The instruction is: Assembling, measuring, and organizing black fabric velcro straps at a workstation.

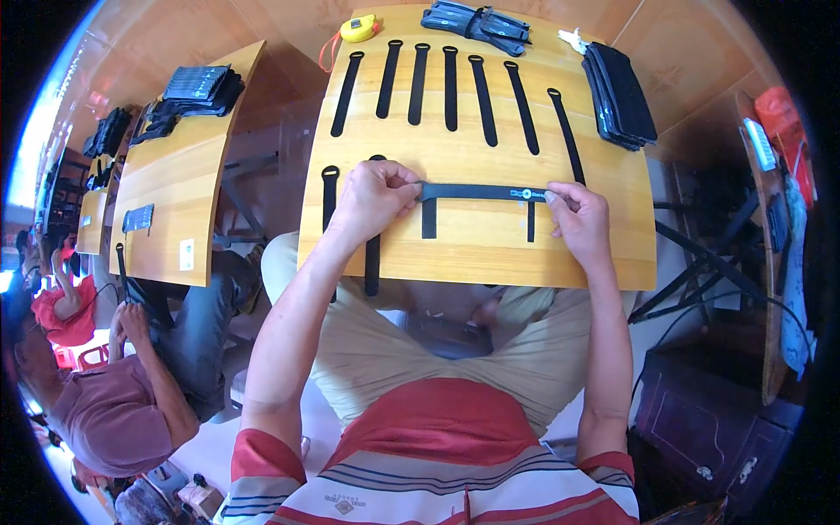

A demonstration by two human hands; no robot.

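Note:
A wide black strap (477, 192) with a small printed mark near its right end is held out level, just above the wooden table (490, 258). Its left end is pinched in my left hand (376, 197), its right end in the thumb and fingers of my right hand (580, 219). Below it show the lower parts of two narrower black strips, one wide (429, 219) and one thin (531, 223). Beside my left wrist lie two more black straps with end loops, one (330, 192) at the left, the other (373, 262) partly hidden under my forearm.
Several looped black straps (451, 87) lie spaced in a row across the table's far half. Beyond them are a yellow tape measure (357, 28) and a bundle of straps (477, 26). A black stack (619, 96) sits far right. At left, a co-worker (122, 394) handles a strap.

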